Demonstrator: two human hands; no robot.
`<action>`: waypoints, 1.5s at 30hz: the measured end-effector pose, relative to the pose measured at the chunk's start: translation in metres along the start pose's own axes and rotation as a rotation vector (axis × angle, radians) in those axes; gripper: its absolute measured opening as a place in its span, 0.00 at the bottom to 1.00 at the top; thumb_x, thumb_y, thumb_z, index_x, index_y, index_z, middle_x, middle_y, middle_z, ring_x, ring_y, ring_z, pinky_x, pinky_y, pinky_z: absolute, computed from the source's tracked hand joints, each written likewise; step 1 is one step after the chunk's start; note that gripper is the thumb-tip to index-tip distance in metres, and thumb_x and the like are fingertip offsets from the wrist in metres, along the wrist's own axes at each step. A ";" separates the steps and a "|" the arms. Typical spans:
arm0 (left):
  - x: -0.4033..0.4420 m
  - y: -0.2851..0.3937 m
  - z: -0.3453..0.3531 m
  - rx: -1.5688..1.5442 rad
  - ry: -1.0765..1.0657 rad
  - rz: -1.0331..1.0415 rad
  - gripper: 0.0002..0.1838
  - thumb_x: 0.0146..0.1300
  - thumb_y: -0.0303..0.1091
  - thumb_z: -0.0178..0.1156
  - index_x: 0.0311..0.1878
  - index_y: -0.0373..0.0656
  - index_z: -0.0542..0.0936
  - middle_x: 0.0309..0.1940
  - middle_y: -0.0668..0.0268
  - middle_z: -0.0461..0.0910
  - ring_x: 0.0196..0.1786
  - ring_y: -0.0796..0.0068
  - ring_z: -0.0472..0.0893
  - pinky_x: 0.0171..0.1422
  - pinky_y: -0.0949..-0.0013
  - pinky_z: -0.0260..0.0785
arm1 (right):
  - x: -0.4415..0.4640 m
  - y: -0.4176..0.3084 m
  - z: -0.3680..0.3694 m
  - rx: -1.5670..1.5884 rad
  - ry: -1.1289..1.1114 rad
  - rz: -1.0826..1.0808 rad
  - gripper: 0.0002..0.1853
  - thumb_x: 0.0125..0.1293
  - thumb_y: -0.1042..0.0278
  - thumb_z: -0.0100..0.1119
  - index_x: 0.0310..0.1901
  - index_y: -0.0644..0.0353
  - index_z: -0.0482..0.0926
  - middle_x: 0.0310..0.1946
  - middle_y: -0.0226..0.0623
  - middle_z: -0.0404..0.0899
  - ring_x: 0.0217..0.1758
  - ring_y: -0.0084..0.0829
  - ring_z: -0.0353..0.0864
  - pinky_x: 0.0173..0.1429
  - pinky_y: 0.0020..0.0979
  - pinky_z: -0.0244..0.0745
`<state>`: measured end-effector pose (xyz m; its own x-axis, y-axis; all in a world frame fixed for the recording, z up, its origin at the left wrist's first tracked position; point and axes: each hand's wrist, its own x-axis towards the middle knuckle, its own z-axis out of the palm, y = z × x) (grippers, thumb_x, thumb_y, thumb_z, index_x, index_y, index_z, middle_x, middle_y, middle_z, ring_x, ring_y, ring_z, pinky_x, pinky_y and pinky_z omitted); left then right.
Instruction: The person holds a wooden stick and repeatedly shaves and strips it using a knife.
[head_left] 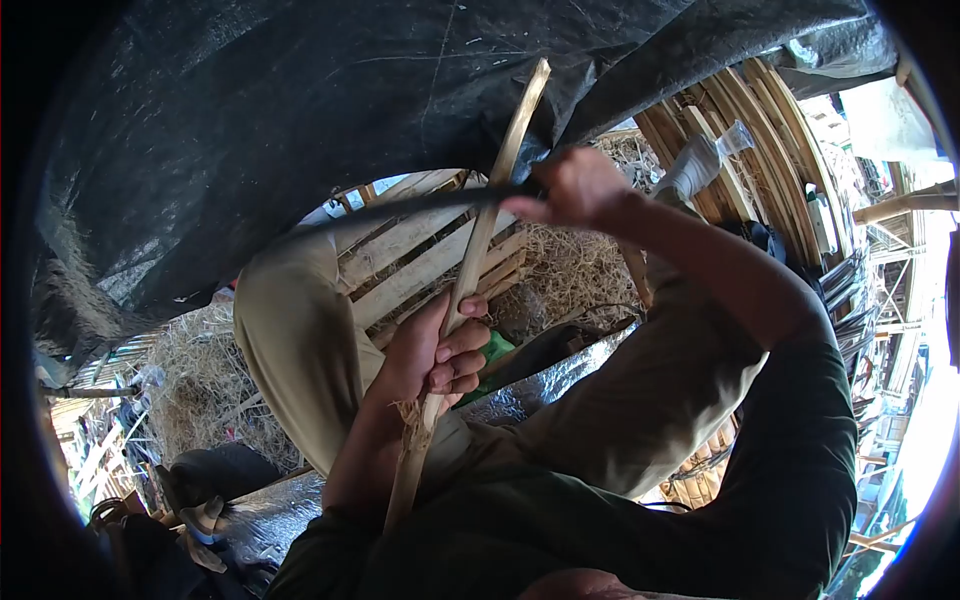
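My left hand [437,352] is wrapped round a pale wooden stick [518,130] near its lower half. The stick slants up and away from my body, its far end in front of the black sheet, its near end against my torso. Frayed fibres curl from it just below my fist. In my right hand [580,190], closed and blurred by motion, is a knife with a long dark blade [400,207]. That blade lies across the stick above my left hand and points left; whether it touches the wood I cannot tell.
A black plastic sheet [250,100] hangs close in front. Between my bent legs lie wooden slats [420,255] and a heap of shavings [575,270]. Long wood strips [765,140] are stacked at the upper right. More shavings [190,390] lie at left.
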<state>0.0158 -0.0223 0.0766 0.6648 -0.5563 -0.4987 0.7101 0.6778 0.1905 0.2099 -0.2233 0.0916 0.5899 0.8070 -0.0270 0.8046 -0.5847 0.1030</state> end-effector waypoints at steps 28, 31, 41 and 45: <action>0.001 0.007 -0.017 0.095 0.017 0.020 0.18 0.80 0.55 0.36 0.37 0.58 0.68 0.12 0.83 0.54 0.09 0.88 0.51 0.15 0.80 0.44 | -0.004 0.021 0.022 0.128 0.213 0.026 0.28 0.63 0.37 0.66 0.33 0.61 0.82 0.25 0.45 0.79 0.24 0.44 0.83 0.27 0.41 0.80; 0.003 0.010 -0.019 0.125 0.053 0.026 0.18 0.80 0.55 0.38 0.37 0.58 0.68 0.12 0.83 0.53 0.09 0.88 0.52 0.15 0.80 0.44 | -0.004 0.016 0.022 0.149 0.171 0.076 0.29 0.62 0.37 0.67 0.30 0.62 0.80 0.23 0.47 0.77 0.24 0.47 0.83 0.27 0.43 0.80; 0.002 0.001 -0.019 0.131 0.020 0.063 0.17 0.80 0.51 0.38 0.38 0.56 0.70 0.12 0.82 0.57 0.09 0.88 0.53 0.13 0.80 0.45 | -0.003 0.008 -0.019 0.010 -0.106 0.100 0.42 0.68 0.24 0.45 0.30 0.64 0.85 0.21 0.43 0.82 0.30 0.42 0.88 0.40 0.41 0.85; 0.001 -0.004 -0.014 0.128 0.041 0.067 0.17 0.80 0.52 0.39 0.37 0.56 0.70 0.12 0.81 0.57 0.09 0.87 0.54 0.13 0.79 0.46 | -0.009 0.011 -0.011 0.063 0.042 0.066 0.37 0.65 0.29 0.57 0.24 0.63 0.82 0.17 0.46 0.79 0.25 0.45 0.85 0.35 0.43 0.83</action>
<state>0.0100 -0.0186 0.0635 0.7036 -0.4897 -0.5149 0.6898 0.6448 0.3293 0.2128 -0.2360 0.1035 0.6397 0.7683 0.0200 0.7674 -0.6400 0.0400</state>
